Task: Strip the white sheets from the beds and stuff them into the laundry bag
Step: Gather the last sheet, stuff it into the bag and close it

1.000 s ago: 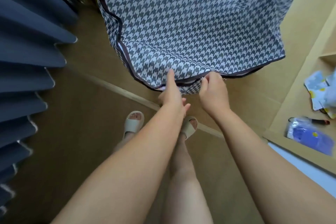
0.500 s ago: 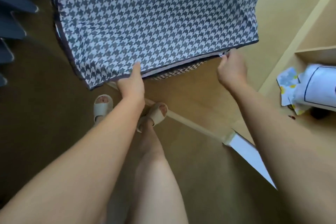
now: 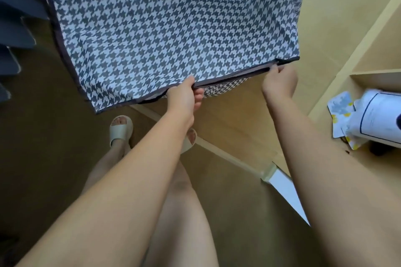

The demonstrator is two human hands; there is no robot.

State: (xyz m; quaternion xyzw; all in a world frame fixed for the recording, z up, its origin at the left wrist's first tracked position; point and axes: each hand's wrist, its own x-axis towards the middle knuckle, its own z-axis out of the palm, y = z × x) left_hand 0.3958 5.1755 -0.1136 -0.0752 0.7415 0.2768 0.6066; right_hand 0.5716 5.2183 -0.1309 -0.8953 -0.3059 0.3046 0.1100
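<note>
At the near edge of the houndstooth laundry bag (image 3: pixel 169 28), held up above the floor (image 3: pixel 43 147), the left hand (image 3: pixel 181 97) grips the rim; the right hand (image 3: pixel 278 83) pinches its corner.

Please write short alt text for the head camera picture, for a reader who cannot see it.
Two bare hands hold a houndstooth laundry bag by its near edge: the left hand grips the middle, the right hand pinches near the corner. Below are sandalled feet on a floor.
</note>
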